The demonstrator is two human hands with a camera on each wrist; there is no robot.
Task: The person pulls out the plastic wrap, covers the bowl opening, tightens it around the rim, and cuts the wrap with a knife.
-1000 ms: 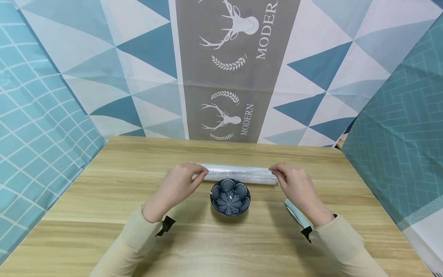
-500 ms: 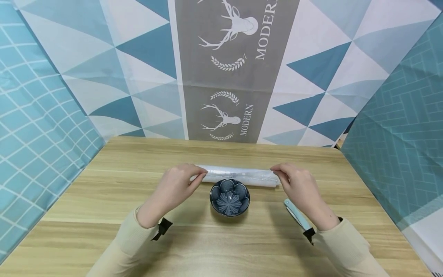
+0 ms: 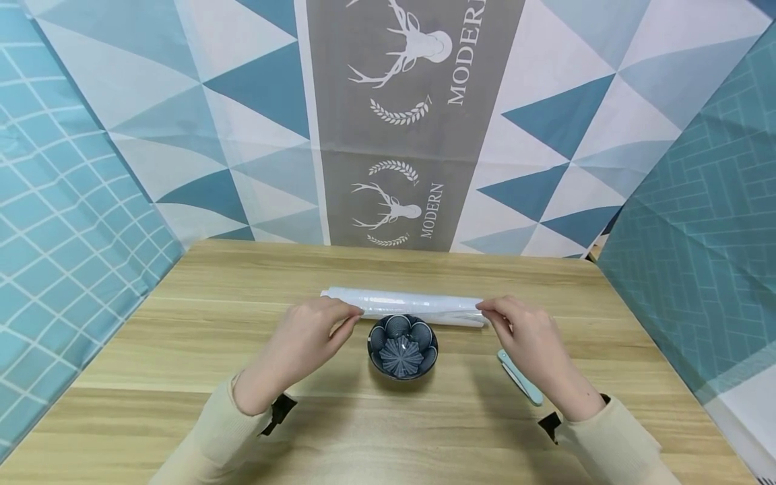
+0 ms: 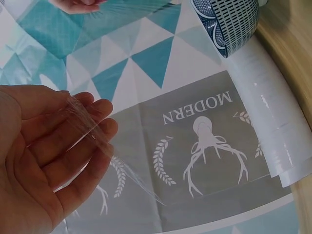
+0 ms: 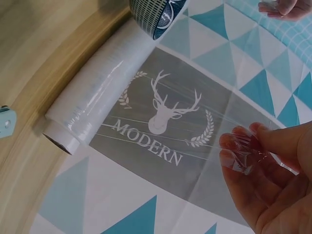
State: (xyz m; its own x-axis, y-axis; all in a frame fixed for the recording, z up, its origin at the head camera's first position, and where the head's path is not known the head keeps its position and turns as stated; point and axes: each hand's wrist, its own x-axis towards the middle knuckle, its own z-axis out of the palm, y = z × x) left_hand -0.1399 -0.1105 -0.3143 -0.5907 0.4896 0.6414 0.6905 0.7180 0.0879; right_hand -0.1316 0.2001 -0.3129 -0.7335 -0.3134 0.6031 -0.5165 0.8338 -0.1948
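Observation:
A roll of clear plastic film (image 3: pixel 418 304) lies crosswise on the table behind a dark blue bowl (image 3: pixel 403 347) with a petal pattern. My left hand (image 3: pixel 309 337) pinches a gathered edge of clear film (image 4: pixel 92 124) between thumb and fingers, in front of the roll's left part. At the roll's right end, my right hand (image 3: pixel 527 340) pinches another bit of the film (image 5: pixel 241 151). In the right wrist view, faint sheet lines run from the roll (image 5: pixel 97 83) toward that hand. Both hands are raised above the table, one on each side of the bowl.
A light teal cutter-like tool (image 3: pixel 521 378) lies on the wooden table (image 3: pixel 388 438), right of the bowl and beside my right forearm. Patterned cloth (image 3: pixel 388 135) hangs behind the table, with blue-green cloths at both sides.
Both hands have drawn slightly toward the front, still pinching the film. The roll's left end now shows past my left hand, and more of the teal tool is uncovered.

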